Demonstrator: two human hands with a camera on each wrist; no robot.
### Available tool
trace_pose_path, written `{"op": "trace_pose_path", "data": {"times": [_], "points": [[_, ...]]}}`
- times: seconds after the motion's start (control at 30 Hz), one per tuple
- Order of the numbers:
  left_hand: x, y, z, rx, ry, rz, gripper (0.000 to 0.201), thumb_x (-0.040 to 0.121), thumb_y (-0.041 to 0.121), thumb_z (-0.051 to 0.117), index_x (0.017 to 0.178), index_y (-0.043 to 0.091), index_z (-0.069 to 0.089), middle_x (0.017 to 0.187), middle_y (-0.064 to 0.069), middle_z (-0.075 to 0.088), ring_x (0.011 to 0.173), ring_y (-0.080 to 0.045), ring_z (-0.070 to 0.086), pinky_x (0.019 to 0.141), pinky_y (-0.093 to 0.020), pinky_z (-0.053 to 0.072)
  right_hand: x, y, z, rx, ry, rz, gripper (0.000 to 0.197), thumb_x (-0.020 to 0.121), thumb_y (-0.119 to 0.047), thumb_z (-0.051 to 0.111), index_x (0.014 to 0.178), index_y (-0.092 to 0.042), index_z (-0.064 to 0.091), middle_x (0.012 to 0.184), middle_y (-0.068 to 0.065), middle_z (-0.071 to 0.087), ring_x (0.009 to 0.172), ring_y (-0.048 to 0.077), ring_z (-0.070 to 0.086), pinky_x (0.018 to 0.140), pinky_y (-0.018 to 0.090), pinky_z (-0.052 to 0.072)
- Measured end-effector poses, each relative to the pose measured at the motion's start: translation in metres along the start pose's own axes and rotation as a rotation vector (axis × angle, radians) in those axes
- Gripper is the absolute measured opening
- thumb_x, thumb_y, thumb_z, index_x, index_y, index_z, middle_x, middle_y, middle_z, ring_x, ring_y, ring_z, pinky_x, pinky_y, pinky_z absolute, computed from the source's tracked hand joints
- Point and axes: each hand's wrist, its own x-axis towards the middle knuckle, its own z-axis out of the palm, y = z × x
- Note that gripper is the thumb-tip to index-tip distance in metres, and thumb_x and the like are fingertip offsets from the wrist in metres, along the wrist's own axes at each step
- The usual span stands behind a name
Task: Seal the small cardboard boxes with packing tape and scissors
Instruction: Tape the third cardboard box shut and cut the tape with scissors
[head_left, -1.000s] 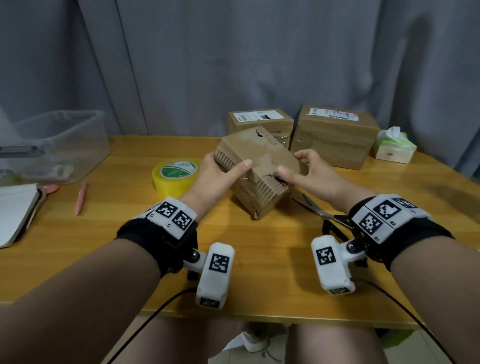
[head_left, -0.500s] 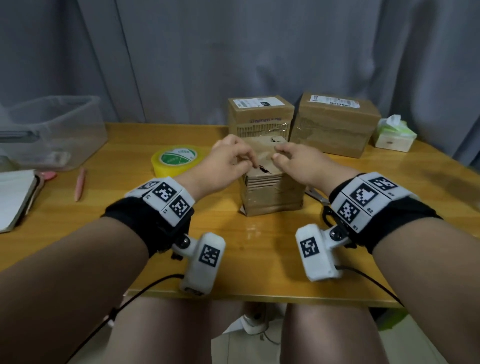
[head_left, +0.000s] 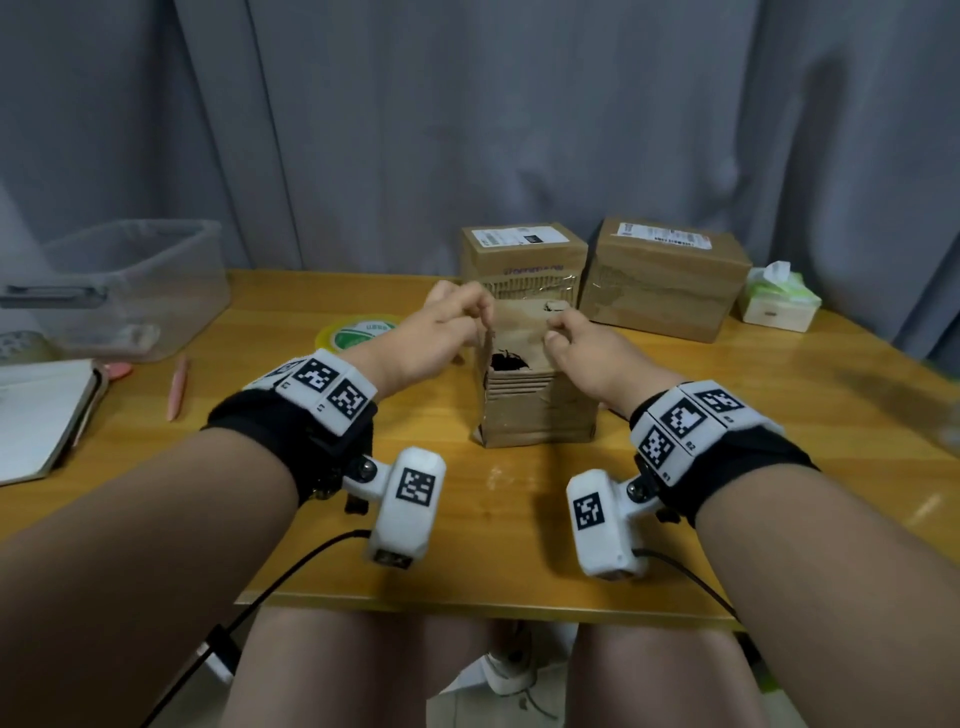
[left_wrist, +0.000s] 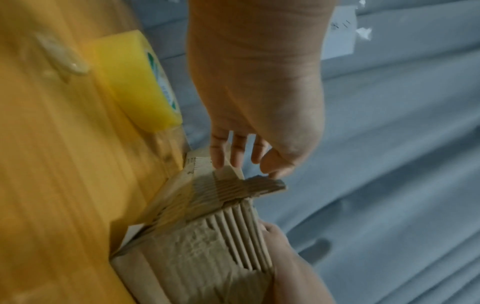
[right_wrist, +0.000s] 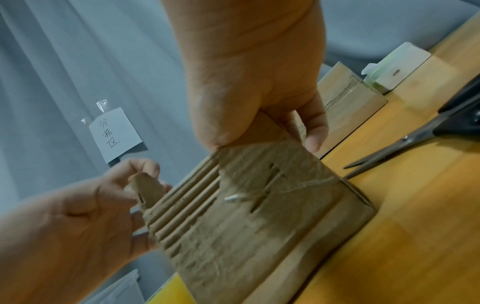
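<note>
At the middle of the table (head_left: 270, 457), the small cardboard box (head_left: 537, 415) now stands upright instead of tilted in the air, left hand (head_left: 441, 332) and right hand (head_left: 576, 345) each pinching a top flap, apparently folding them shut before taping.

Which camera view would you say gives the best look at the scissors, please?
The right wrist view: the scissors lie on the table beside the worn box, blades and dark handle visible. The head view hides them behind the right hand and wrist; the left wrist view does not show them.
</note>
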Motion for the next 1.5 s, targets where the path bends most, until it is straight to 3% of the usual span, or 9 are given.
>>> {"op": "trace_pose_path", "data": {"times": [0.17,0.47,0.7,0.83,0.93,1.07,1.23,1.43,1.5], "points": [[-0.006,-0.014,0.010,-0.305,0.068,-0.134,0.004,0.100,0.015,0.043,0.098,0.012,0.045,0.091,-0.006,0.047,0.077,-0.014,0.054,0.066,-0.026,0.054,0.002,-0.002,0.002,0.040,-0.018,0.028,0.042,0.100,-0.043,0.027,0.139,-0.027,0.031,0.137,0.013,0.047,0.119,0.030,0.048,0.097,0.042,0.041],[0.001,-0.018,0.039,-0.411,0.141,-0.248,0.021,0.103,0.021,0.037,0.086,0.011,0.044,0.074,-0.006,0.049,0.064,-0.011,0.046,0.060,-0.022,0.044,0.004,-0.004,0.005,0.134,-0.013,0.044,0.045,0.103,-0.037,0.029,0.144,-0.020,0.027,0.143,0.014,0.042,0.129,0.029,0.042,0.094,0.032,0.033],[0.002,-0.022,0.038,-0.504,0.132,-0.296,0.019,0.099,0.023,0.047,0.084,0.011,0.046,0.071,-0.004,0.053,0.062,-0.011,0.049,0.057,-0.020,0.044,-0.002,-0.012,0.005,0.188,-0.039,0.081,0.093,0.077,-0.080,0.044,0.148,-0.025,0.020,0.149,0.004,0.037,0.132,0.027,0.040,0.103,0.039,0.038],[0.003,-0.018,0.036,-0.492,0.151,-0.305,0.023,0.100,0.024,0.045,0.082,0.011,0.045,0.069,-0.004,0.050,0.057,-0.009,0.047,0.047,-0.014,0.043,-0.002,-0.016,0.005,0.141,-0.030,0.097,0.093,0.076,-0.075,0.053,0.147,-0.025,0.021,0.146,0.004,0.040,0.128,0.026,0.044,0.098,0.035,0.040],[0.004,-0.022,0.027,-0.302,0.172,-0.296,0.024,0.100,0.031,0.042,0.100,0.008,0.049,0.082,-0.005,0.054,0.067,-0.012,0.051,0.058,-0.022,0.049,0.001,-0.019,0.008,0.054,0.007,0.103,0.077,0.087,-0.069,0.038,0.148,-0.025,0.020,0.148,0.005,0.040,0.130,0.028,0.044,0.101,0.040,0.040],[0.004,-0.044,-0.004,0.395,0.432,-0.215,0.032,0.095,0.037,0.051,0.110,0.009,0.057,0.115,-0.012,0.051,0.106,-0.027,0.050,0.095,-0.038,0.041,0.002,-0.021,0.008,-0.026,0.003,0.114,0.066,0.091,-0.066,0.027,0.146,-0.027,0.021,0.142,0.008,0.046,0.124,0.030,0.048,0.094,0.042,0.044],[-0.002,-0.078,-0.026,0.973,0.128,-0.470,0.068,0.088,0.058,0.050,0.131,0.006,0.046,0.132,-0.016,0.047,0.124,-0.034,0.042,0.104,-0.043,0.033,0.004,-0.023,0.001,-0.153,0.048,0.144,0.057,0.096,-0.056,0.028,0.145,-0.027,0.025,0.135,0.008,0.051,0.119,0.030,0.052,0.082,0.038,0.045],[-0.003,-0.090,-0.027,0.842,0.145,-0.376,0.041,0.097,0.040,0.044,0.127,0.013,0.051,0.127,-0.010,0.058,0.126,-0.027,0.045,0.117,-0.044,0.000,0.004,-0.024,-0.007,-0.213,0.039,0.205,0.060,0.098,-0.051,0.033,0.150,-0.022,0.022,0.140,0.013,0.046,0.120,0.033,0.051,0.092,0.045,0.049],[-0.005,-0.083,-0.024,0.702,0.206,-0.295,0.040,0.098,0.037,0.044,0.129,0.011,0.050,0.127,-0.011,0.057,0.126,-0.027,0.045,0.117,-0.041,0.002,0.001,-0.022,-0.010,-0.206,0.028,0.229,0.061,0.099,-0.050,0.033,0.151,-0.022,0.019,0.144,0.014,0.042,0.120,0.035,0.051,0.092,0.048,0.050]]}}
